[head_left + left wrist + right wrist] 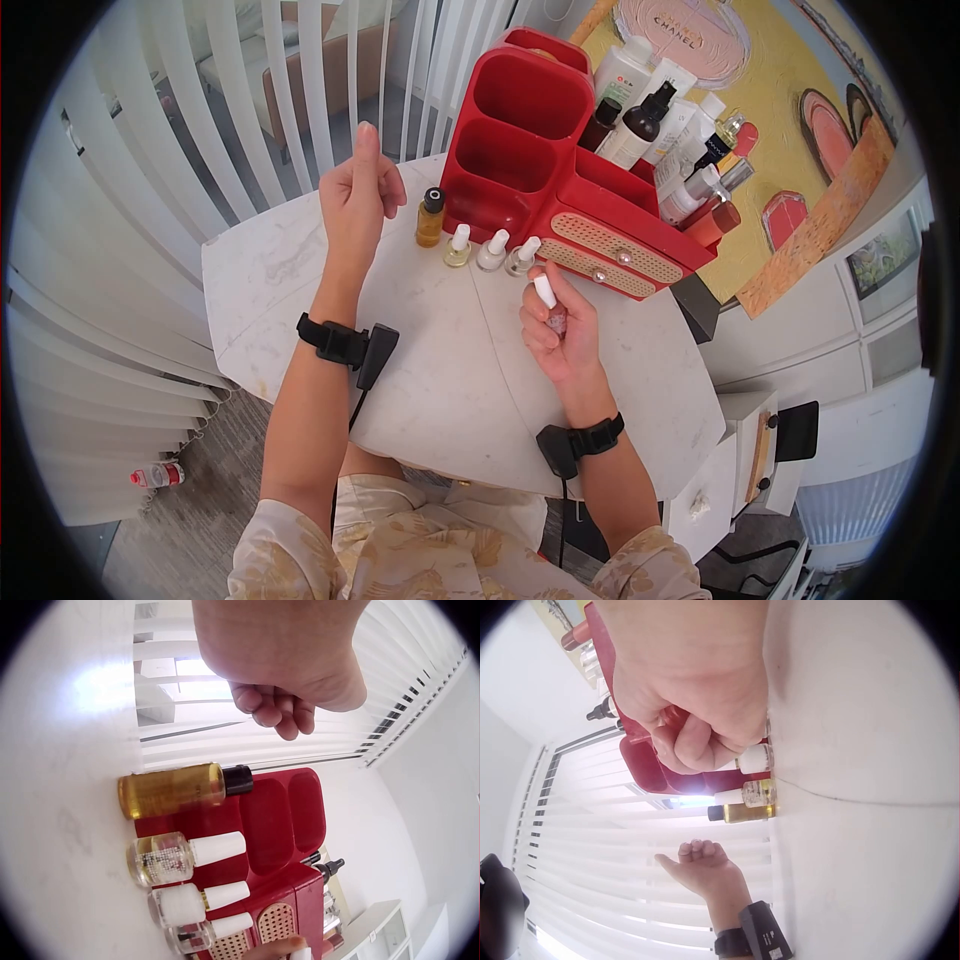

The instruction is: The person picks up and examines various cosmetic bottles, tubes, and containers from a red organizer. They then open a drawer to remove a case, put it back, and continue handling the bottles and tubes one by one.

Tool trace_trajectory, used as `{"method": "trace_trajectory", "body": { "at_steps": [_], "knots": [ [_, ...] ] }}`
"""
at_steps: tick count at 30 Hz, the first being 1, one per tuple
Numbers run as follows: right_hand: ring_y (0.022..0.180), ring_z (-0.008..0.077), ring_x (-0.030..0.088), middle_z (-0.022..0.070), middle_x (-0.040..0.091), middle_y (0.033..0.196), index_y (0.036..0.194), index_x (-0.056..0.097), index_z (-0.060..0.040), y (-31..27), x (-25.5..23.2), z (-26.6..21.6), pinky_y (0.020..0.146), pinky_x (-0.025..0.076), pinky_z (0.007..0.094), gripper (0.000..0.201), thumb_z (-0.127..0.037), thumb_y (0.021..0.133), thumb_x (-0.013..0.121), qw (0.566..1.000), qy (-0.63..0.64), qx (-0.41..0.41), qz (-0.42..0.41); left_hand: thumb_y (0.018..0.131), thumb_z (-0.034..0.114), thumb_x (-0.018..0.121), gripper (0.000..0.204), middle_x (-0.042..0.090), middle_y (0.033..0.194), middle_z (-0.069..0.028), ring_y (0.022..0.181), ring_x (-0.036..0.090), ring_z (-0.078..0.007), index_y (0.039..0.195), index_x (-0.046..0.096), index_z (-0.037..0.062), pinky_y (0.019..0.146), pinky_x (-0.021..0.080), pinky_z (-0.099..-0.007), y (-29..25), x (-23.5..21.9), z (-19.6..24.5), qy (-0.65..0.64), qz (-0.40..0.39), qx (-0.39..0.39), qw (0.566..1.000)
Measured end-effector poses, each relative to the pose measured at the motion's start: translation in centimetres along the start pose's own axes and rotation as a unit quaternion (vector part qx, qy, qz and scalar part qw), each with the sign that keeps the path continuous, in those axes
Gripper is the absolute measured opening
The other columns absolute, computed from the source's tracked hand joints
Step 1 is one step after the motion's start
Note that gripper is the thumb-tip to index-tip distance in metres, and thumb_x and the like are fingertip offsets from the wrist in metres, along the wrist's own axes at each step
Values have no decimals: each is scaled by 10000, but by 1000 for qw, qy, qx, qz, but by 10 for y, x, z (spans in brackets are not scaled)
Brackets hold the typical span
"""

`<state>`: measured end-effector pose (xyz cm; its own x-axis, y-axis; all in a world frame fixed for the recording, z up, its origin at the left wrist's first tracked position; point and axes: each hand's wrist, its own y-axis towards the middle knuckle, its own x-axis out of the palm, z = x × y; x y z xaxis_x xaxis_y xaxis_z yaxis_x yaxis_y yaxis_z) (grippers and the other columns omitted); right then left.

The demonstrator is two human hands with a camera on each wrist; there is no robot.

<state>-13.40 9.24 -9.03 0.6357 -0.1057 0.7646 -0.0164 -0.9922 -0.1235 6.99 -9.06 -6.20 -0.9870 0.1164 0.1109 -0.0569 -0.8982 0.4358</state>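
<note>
In the head view my right hand (562, 328) grips a small nail polish bottle (545, 291), its white cap sticking up between thumb and fingers. Most of its glass is hidden by the fingers. My left hand (357, 197) is raised at the table's left side, thumb up, fingers loosely curled and holding nothing. Three more nail polish bottles with white caps stand in a row: a yellowish one (457, 247), a whitish one (491, 251) and a clear one (522, 257). Left of them, nearest my left hand, is a bottle of amber liquid (430, 218) with a black cap.
Behind the bottles stands a red organizer (560, 160) with open compartments and small drawers with woven fronts. Spray and lotion bottles (640, 125) crowd its right side. White vertical blinds (180, 110) hang at left, and a colourful painting (790, 150) leans at the back right.
</note>
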Motion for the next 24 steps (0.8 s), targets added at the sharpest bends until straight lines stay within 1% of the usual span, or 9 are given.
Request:
{"method": "trace_trajectory", "body": {
  "at_steps": [3, 6, 9, 12, 15, 21, 24],
  "knots": [
    [450, 68, 375, 10, 501, 678, 1082, 640, -97, 0, 1, 1, 406, 274, 209, 302, -334, 1102, 454, 1000, 0, 0, 10, 1067, 597, 376, 765, 555, 543, -32, 485, 499, -92, 550, 587, 74, 473, 365, -231, 0, 0, 0, 3, 1, 0, 1000],
    [433, 62, 345, -6, 479, 671, 1093, 631, -91, 1, 1, 2, 379, 253, 211, 328, -336, 1113, 414, 1000, -15, -9, 21, 1066, 596, 380, 761, 558, 545, -31, 485, 501, -91, 551, 591, 77, 472, 362, -230, 0, 0, -1, 1, 1, 1, 1000],
    [444, 60, 356, -4, 486, 681, 1113, 614, -99, 1, -1, 1, 388, 260, 208, 308, -333, 1114, 414, 1000, -12, -6, 18, 1066, 593, 383, 757, 561, 547, -31, 486, 503, -90, 555, 596, 77, 471, 361, -229, 0, 0, 0, 2, 3, -3, 1000],
    [462, 70, 395, -1, 499, 677, 1097, 614, -122, 1, 4, 2, 420, 289, 213, 264, -336, 1100, 459, 999, -24, -19, 17, 1066, 590, 385, 754, 563, 548, -31, 487, 508, -90, 559, 599, 76, 471, 361, -228, 0, -1, -1, -1, 4, -8, 1000],
    [465, 72, 402, -2, 501, 677, 1095, 597, -146, 1, 6, 4, 426, 292, 217, 242, -341, 1102, 454, 998, -41, -38, 4, 1065, 591, 385, 752, 565, 550, -30, 489, 513, -90, 563, 604, 77, 469, 360, -227, 0, -1, -1, 0, 4, -7, 1000],
    [465, 68, 394, -14, 500, 679, 1093, 584, -168, 1, 3, 4, 427, 279, 217, 240, -362, 1106, 443, 999, -30, -21, 20, 1064, 595, 381, 750, 568, 552, -28, 492, 521, -90, 566, 611, 83, 464, 360, -223, 0, 0, 1, -1, 6, -8, 1000],
    [463, 69, 386, -16, 496, 676, 1104, 574, -176, 1, 4, 4, 427, 277, 217, 232, -367, 1105, 443, 999, -34, -32, 23, 1061, 602, 382, 754, 567, 550, -27, 490, 521, -89, 565, 610, 82, 462, 359, -223, 0, 0, 1, -2, 6, -6, 1000]
  ]
}}
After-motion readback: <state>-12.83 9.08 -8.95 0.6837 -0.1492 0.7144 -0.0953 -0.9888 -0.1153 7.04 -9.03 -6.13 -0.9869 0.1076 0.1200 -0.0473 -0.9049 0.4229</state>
